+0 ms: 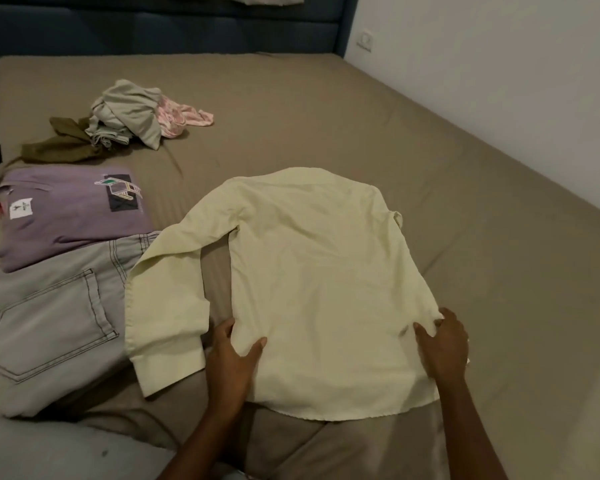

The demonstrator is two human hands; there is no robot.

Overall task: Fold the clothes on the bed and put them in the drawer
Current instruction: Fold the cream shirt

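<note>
Both hands are set on the hem end of the pale yellow shirt (pixel 326 289), at 6 o'clock on the bed (pixel 499 237). Left hand (pixel 231 355) pinches the left side seam, thumb on top, fingers under the cloth; right hand (pixel 442 344) presses the right edge with spread fingers, probably to keep the shirt flat and square for folding. One sleeve trails toward 8 o'clock. Folded purple shirt (pixel 70 216) and grey jeans (pixel 49 323) are stacked at 9 o'clock; unfolded pile (pixel 129 116) waits at 11 o'clock. Drawer is not seen.
</note>
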